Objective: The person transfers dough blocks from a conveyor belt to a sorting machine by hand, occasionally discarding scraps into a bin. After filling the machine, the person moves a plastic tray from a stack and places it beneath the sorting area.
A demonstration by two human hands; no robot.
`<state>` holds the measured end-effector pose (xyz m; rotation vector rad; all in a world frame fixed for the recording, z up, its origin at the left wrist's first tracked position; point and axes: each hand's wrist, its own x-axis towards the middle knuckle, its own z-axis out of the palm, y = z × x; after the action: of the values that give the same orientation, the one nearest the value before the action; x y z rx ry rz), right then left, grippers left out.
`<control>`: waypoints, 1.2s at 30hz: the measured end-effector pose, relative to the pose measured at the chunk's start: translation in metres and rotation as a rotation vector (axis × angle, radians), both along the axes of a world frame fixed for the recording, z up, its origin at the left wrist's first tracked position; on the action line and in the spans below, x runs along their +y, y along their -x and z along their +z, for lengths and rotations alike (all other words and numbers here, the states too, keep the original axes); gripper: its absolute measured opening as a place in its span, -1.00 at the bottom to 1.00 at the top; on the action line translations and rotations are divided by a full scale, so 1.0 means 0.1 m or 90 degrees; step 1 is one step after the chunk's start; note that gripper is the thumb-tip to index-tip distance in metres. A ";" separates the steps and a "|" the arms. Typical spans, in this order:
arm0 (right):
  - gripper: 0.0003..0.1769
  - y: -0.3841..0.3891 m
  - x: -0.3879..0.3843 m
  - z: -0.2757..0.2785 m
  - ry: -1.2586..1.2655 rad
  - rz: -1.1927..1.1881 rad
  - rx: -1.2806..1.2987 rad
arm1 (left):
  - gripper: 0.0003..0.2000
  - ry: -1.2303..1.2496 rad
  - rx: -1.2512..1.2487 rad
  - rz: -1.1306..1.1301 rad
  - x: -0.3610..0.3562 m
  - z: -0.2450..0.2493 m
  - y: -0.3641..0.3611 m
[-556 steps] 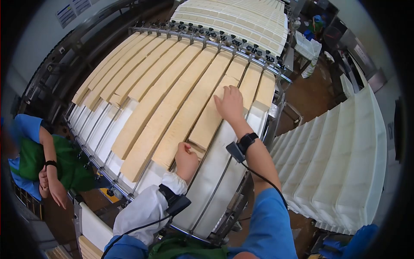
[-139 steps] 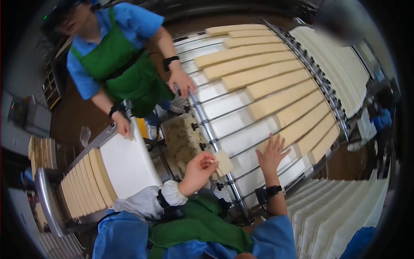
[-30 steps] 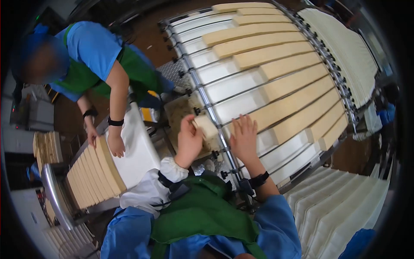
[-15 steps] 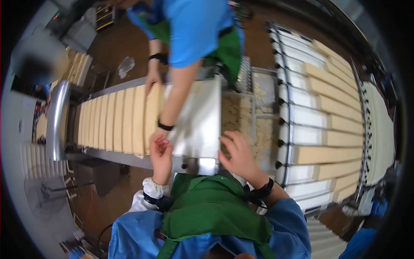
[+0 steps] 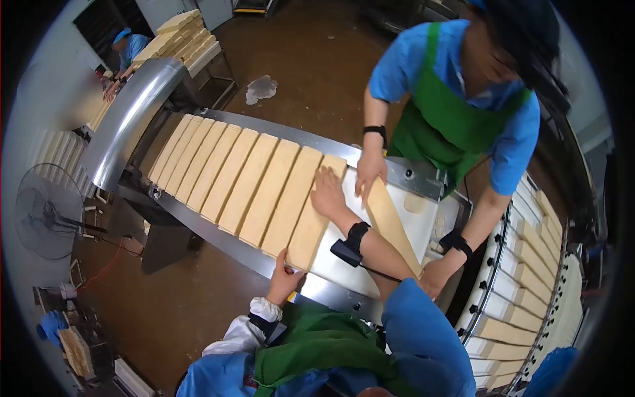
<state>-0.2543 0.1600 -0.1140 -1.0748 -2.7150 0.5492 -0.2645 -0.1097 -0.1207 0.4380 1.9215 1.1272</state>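
The white conveyor belt (image 5: 420, 221) is carrying a row of pale tan slabs (image 5: 225, 172) above the brown floor (image 5: 198, 304). The last slab (image 5: 309, 221), long, flat and beige, is lying on the belt at the row's end. The right hand (image 5: 327, 195) is pressing open on its far end, and the left hand (image 5: 284, 276) is gripping its near end.

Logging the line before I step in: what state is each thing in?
left hand: closed on the near end of the end slab
right hand: open, flat on its far end
end slab: lying flat, beside the row
row: slabs flat, side by side on the belt
slanted slab: askew on the belt, co-worker's hands at both ends
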 end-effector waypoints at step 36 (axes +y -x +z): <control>0.22 -2.51 -0.47 0.57 0.135 -0.262 -0.105 | -0.03 0.143 0.401 -0.499 0.80 0.31 -0.01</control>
<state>-0.0037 0.1134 -0.0571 -1.7477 -2.4919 0.7098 -0.2637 -0.0300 -0.0899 1.3914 2.0399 0.2588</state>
